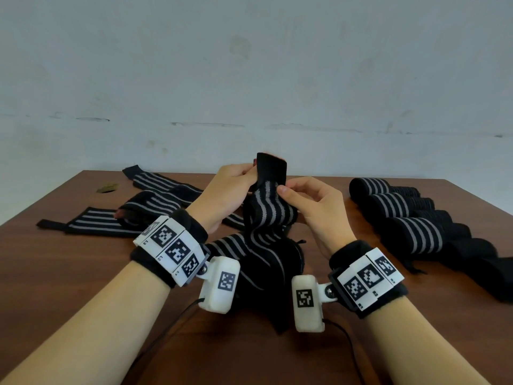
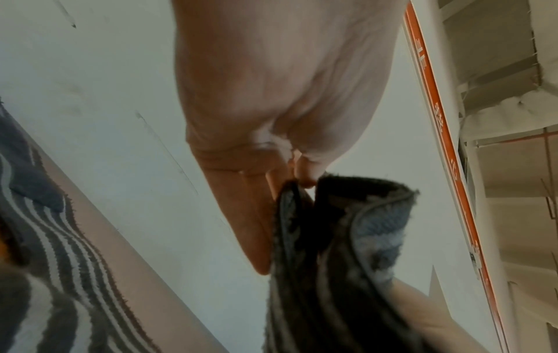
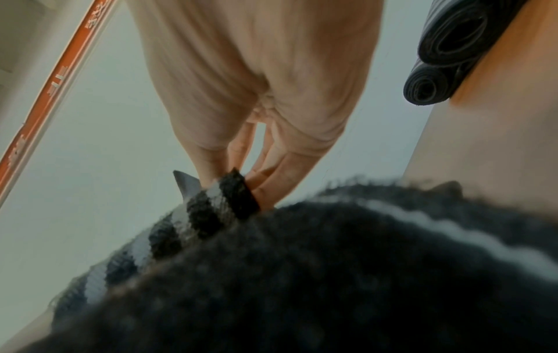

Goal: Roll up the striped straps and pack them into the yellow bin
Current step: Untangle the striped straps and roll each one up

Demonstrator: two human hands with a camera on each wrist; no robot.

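The left hand (image 1: pixel 224 190) pinches the plain black end of a striped strap (image 1: pixel 270 215), holding it upright above the wooden table (image 1: pixel 69 273). Just beside it, the right hand (image 1: pixel 313 202) grips the same strap a little lower, thumb pressed on the grey stripes, fingers curled behind. Below both hands the strap hangs down in loose folds and bunches on the table between the wrists. Beyond the left hand lie several flat, unrolled straps (image 1: pixel 91 222). Out past the right hand sits a row of rolled straps (image 1: pixel 408 218), touching one another. The yellow bin appears in no view.
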